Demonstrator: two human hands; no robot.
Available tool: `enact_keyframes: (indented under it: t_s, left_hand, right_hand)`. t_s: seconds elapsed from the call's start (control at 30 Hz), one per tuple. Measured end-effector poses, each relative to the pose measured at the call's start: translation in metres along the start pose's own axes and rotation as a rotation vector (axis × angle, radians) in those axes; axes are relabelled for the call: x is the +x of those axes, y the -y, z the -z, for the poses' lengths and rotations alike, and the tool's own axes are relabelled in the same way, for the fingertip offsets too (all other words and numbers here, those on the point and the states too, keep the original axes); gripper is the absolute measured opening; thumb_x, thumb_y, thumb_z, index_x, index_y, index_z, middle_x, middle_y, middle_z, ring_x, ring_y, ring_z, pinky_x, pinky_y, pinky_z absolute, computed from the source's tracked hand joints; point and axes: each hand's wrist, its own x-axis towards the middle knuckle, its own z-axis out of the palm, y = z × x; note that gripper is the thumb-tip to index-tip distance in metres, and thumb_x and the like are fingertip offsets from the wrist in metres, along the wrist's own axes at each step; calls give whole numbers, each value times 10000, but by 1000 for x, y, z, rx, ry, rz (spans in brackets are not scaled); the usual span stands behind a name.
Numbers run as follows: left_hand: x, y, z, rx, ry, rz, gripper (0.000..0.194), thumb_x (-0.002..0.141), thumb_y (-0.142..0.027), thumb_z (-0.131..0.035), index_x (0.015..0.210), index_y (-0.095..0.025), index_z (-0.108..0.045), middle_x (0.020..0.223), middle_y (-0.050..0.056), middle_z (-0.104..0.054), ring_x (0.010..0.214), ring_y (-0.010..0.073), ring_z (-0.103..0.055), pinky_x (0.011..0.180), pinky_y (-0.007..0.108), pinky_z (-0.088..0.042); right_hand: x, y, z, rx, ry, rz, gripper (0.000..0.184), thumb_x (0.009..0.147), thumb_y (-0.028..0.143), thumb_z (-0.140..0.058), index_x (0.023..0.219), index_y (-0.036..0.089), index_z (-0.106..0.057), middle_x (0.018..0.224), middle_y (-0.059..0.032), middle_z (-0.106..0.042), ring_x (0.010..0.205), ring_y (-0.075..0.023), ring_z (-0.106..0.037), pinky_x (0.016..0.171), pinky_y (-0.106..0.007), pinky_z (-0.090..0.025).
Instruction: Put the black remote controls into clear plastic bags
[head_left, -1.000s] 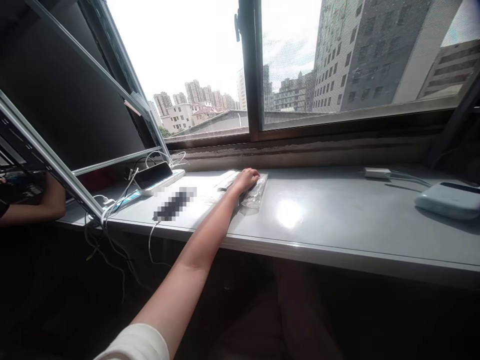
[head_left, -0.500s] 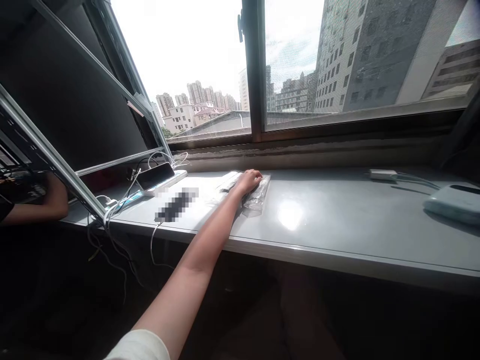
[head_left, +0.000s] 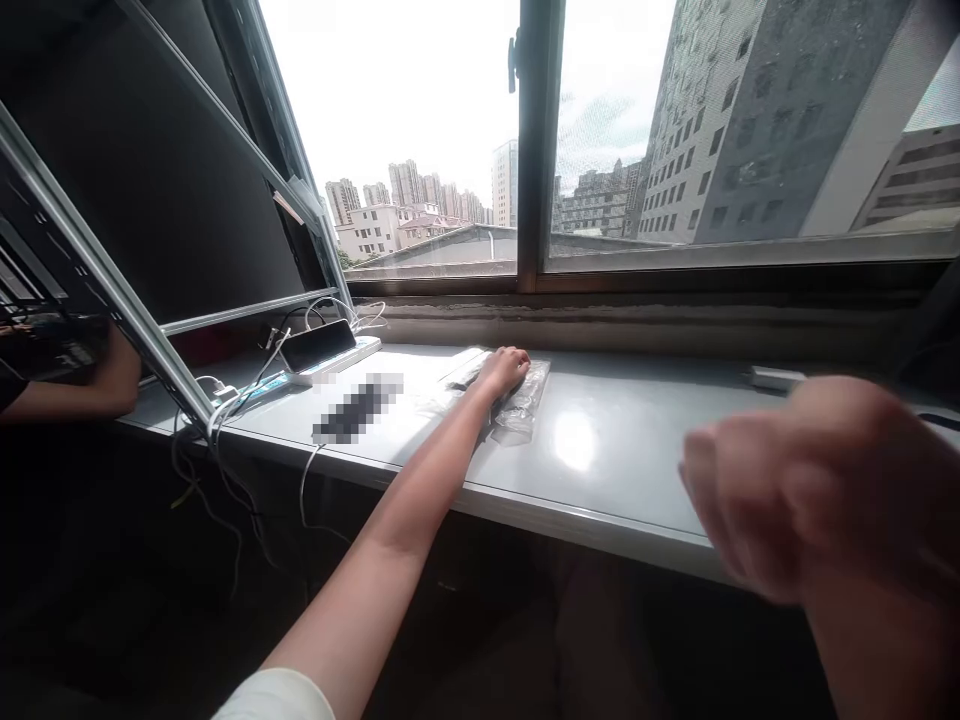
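Note:
My left hand [head_left: 506, 371] rests near the back of the desk, palm down on a crumpled clear plastic bag [head_left: 525, 405]. Its fingers are slightly bent and lie loosely over the bag; their undersides are hidden. On the right, my right hand [head_left: 795, 485] is raised in front of the desk edge, close to the camera and blurred. Its fingers look curled into a loose fist, and whatever may be inside is hidden. Behind it a small white box-like plug [head_left: 776, 378] lies on the desk, partly covered by the hand.
The grey desk [head_left: 622, 450] runs below a window [head_left: 532, 150]. To the left are a pixelated dark object [head_left: 358, 408], a phone [head_left: 319, 346] leaning on a white box, a power strip and tangled white cables [head_left: 217, 440]. Beyond a metal frame [head_left: 97, 255] shows another person's arm [head_left: 82, 395].
My right hand has come into view at the right, covering much of the pale blue object there. The left hand stays on the bag; the view has shifted slightly.

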Motion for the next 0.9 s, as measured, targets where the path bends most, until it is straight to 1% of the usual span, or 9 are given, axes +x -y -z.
enact_keyframes:
  t_s: [0.07,0.2,0.3,0.43,0.53,0.7,0.77,0.87,0.9]
  left_hand:
    - [-2,-1,1,-2,-4,17,305,973,-258,-448,1106,-182,-712,1206,86,-683,1159,237,-587,984,310,-450]
    - [-2,1,-2,-7,-22,22,309,972,-270,-441,1100,-185,-709,1200,85,-689,1139,239,-602,969,312,-456]
    - [0,4,-5,0,-43,33,306,961,-246,-434,1075,-197,-713,1179,72,-694,1134,230,-604,972,309,-452]
    - [0,5,-4,25,-58,83,311,965,-252,-420,1061,-201,-711,1159,74,-693,1117,224,-607,989,320,-440]
    - [0,5,-2,29,-50,119,317,974,-249,-402,1062,-199,-701,1163,67,-688,1126,223,-602,1010,338,-428]
    - [0,6,-2,56,-61,201,316,985,-256,-389,1079,-183,-681,1209,77,-668,1175,226,-581,1026,343,-408]
    - [0,7,-3,46,-69,240,314,977,-257,-407,1169,-176,-641,1228,80,-662,1179,226,-579,1023,341,-404]
    - [-3,8,-5,6,-106,301,434,960,-245,-439,1386,-171,-478,1280,88,-640,1194,217,-572,1018,336,-398]
    - [-3,8,-5,2,-108,320,435,960,-243,-439,1388,-173,-470,1284,90,-638,1201,218,-567,1022,339,-392]
  right_hand:
    - [47,-19,2,-71,19,-48,118,838,323,-760,916,268,-690,883,-27,-709,751,-176,-672,518,-247,-518]
    - [112,-97,28,-224,18,-197,384,691,497,-822,919,207,-718,1006,-72,-730,926,-225,-678,774,-344,-571]
    - [130,-164,57,-267,-28,-321,394,629,483,-824,878,193,-725,965,-91,-745,901,-248,-686,812,-402,-570]
    - [127,-223,81,-382,-145,-415,150,652,294,-737,779,217,-717,878,-85,-747,843,-254,-695,793,-407,-577]
    - [113,-243,82,-497,-238,-431,124,663,224,-631,762,227,-706,842,-57,-745,786,-231,-699,799,-395,-572]
    - [99,-251,69,-446,-170,-362,220,671,242,-566,819,218,-728,902,-54,-752,818,-208,-703,811,-351,-559]
    - [100,-251,65,-433,-147,-392,220,662,238,-546,789,218,-724,887,-52,-753,800,-205,-705,773,-333,-560]
    - [101,-251,64,-447,-148,-434,240,651,236,-528,786,220,-726,884,-51,-755,807,-205,-705,772,-324,-555]
    - [101,-250,64,-454,-151,-441,248,650,243,-527,794,218,-728,896,-56,-754,815,-209,-704,780,-327,-554]
